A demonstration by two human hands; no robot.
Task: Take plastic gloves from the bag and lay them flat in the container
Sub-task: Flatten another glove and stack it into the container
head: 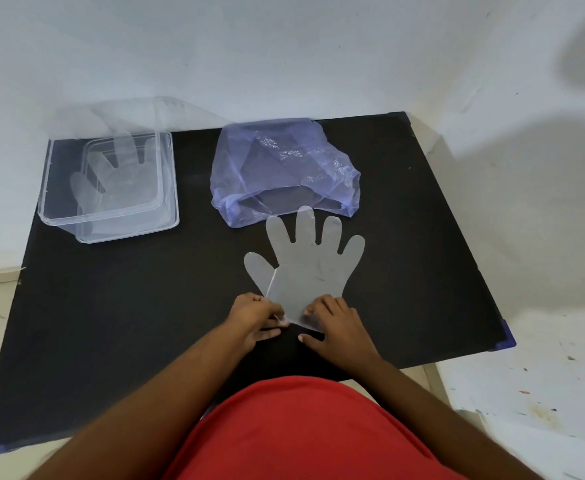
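the black table carries everything, its far edge pushed against the wall, which leaves the near edge free for the person to work from. the clear container sits at the far left corner with its lid tipped up behind it, open and out of the working area, so a glove can be lowered straight in; one glove in the container already lies spread on its floor, fingers toward the far edge. the purple bag rests at the middle of the far edge, its mouth turned toward the near edge, probably so that gloves slide out toward the hands. whether more remain inside cannot be told through the crumpled film.

the loose glove lies flat near the middle of the near edge, its fingertips just overlapping the bag's mouth, fingers fanned toward the far edge and cuff toward the person. that layout suits smoothing before transfer.

the left hand pinches the cuff's left corner between thumb and fingertips, a narrow closed hold. the right hand presses spread fingers down on the cuff's right corner, pinning rather than clasping it. holding both corners keeps the thin film taut, so it can likely be lifted unwrinkled and carried to the far left corner.
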